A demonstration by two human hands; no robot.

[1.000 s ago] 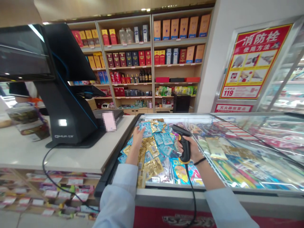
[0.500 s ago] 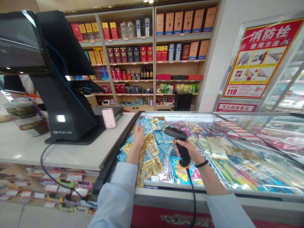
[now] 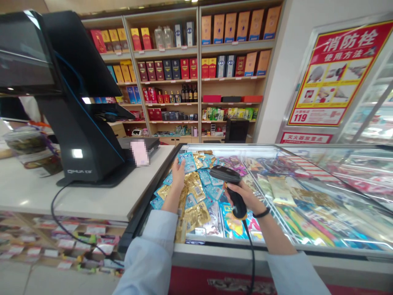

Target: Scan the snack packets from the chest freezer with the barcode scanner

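Note:
My right hand is wrapped around the handle of a black barcode scanner, whose head points left over the freezer. A cable hangs from the base of its handle. My left hand pinches a blue packet by its left edge, above the pile. Beneath both hands lie several blue packets and gold packets on the glass of the chest freezer. The fingertips of my left hand are partly hidden by the packet.
On the left, a white counter bears a black cash register terminal and a plastic jar. Shelves of boxed bottles stand behind the freezer. A red fire hydrant poster hangs on the right wall.
The scanner in my right hand has shifted very slightly left and down. My left hand stays on the blue packet, almost unmoved.

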